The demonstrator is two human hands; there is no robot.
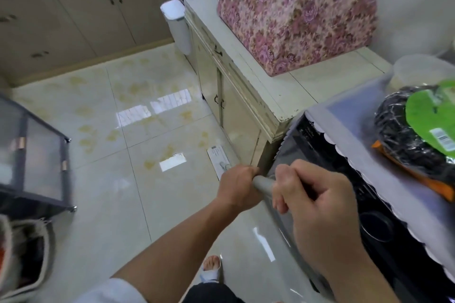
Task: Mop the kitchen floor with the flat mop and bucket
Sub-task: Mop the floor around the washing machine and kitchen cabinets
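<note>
both hands clamp the grey mop handle (262, 186): right hand (317, 211) nearest, left hand (237, 186) just beyond at 11 o'clock. the flat mop head (218, 158), partly hidden, seems flat on the tiled floor (103, 179) beside the cream cabinet (236, 115).

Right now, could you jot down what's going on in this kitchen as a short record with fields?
activity: mopping the tiled floor
tool: flat mop, handle gripped by both hands
left hand: lower on the handle
right hand: higher on the handle
mop head: flat on the floor beside the cream cabinet
floor state: glossy, with yellowish marks
bucket: not in view
nearby: white bin at the cabinet's far end
</note>
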